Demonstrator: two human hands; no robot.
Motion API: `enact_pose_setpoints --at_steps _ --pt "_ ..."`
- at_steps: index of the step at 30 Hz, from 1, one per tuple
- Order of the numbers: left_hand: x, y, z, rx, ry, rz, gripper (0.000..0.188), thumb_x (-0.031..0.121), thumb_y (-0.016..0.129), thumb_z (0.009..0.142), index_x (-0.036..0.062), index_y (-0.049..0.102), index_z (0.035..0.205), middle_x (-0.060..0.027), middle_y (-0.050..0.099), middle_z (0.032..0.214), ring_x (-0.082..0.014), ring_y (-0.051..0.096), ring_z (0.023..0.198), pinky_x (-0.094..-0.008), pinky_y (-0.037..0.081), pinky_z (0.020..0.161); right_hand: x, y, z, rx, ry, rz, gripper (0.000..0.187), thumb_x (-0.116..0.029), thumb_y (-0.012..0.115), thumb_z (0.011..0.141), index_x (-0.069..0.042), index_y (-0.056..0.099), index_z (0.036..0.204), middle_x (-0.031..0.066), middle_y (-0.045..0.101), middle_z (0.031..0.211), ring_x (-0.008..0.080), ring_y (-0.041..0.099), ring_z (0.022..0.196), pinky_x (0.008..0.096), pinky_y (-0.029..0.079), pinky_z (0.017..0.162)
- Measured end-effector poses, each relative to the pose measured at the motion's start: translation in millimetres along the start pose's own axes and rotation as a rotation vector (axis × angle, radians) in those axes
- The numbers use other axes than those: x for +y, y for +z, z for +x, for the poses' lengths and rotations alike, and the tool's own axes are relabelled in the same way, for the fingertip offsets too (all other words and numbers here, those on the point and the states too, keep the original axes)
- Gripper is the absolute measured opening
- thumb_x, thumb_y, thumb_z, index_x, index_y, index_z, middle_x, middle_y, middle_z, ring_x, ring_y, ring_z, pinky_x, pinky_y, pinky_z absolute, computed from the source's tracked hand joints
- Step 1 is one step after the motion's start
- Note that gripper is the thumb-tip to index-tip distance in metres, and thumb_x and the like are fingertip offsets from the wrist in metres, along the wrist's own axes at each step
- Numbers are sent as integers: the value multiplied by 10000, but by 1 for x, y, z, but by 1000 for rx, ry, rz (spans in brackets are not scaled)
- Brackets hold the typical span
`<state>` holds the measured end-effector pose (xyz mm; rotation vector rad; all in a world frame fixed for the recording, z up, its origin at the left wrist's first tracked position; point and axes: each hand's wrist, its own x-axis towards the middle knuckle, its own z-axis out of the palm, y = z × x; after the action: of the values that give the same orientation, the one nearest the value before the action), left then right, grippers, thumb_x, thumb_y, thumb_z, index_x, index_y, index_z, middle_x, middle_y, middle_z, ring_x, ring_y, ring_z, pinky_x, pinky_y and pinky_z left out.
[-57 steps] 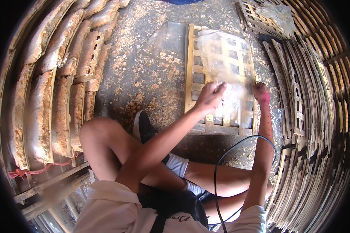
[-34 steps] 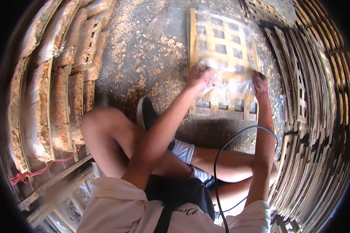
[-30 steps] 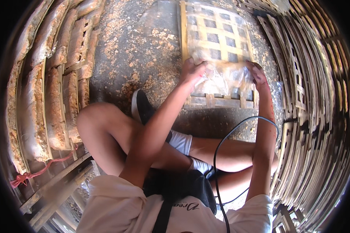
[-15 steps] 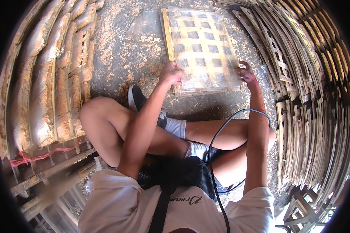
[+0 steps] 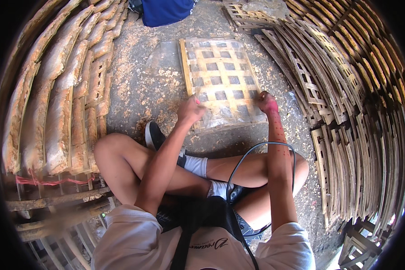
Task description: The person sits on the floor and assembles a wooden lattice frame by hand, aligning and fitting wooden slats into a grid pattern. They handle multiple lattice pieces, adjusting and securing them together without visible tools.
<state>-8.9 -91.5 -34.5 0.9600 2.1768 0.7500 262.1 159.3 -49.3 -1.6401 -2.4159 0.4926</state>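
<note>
Plastic sheet (image 5: 227, 116) is apparently pinched by left hand (image 5: 192, 109) and right hand (image 5: 268, 102), both curled tight, at the slatted rack's (image 5: 183, 63) near-left and near-right sides. Beyond them it is laid over the rack, long axis pointed away, neither hand nearer.

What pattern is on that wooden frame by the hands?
The wooden frame has a criss-cross grid, best seen in the head view.

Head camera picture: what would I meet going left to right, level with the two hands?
Slabs with crumbly orange faces, crumb-strewn floor, left hand, wooden lattice frame, right hand, stacked wooden lattices.
</note>
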Motion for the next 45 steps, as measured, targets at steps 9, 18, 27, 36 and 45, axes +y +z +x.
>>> enact_pose_setpoints --at_steps 9,18,27,36,45 --pt "42 -3 -20 1 104 275 368 155 772 834 52 645 1163 -163 735 1066 -312 724 1014 -437 571 913 9 -7 8 -227 225 313 265 -250 710 860 -87 717 1068 144 740 831 226 744 733 360 581 629" --pt "17 4 2 -49 46 122 308 150 768 797 50 660 1067 -208 737 983 -360 729 966 -456 560 851 -5 -3 10 43 31 -38 219 -298 701 836 -165 765 997 155 767 1004 325 738 954 435 576 878" --pt "26 20 6 -126 76 3 273 140 803 792 51 672 1014 -188 733 860 -356 733 861 -451 555 815 6 -17 11 -39 222 -68 316 -331 735 812 -152 746 1071 192 741 1120 327 727 1037 435 571 924" --pt "20 19 10 -106 80 49 257 50 700 816 43 680 1072 -177 739 909 -316 737 894 -430 554 840 -22 -37 7 -236 361 -146 567 -399 690 862 -49 661 1307 239 639 1353 394 629 1255 470 511 1053" --pt "45 3 -3 -193 -61 -78 274 -21 625 887 19 637 1158 -169 738 930 -221 768 777 -346 594 711 9 -32 16 -145 340 -170 549 -551 762 816 -40 754 1016 149 755 983 282 736 942 430 566 918"
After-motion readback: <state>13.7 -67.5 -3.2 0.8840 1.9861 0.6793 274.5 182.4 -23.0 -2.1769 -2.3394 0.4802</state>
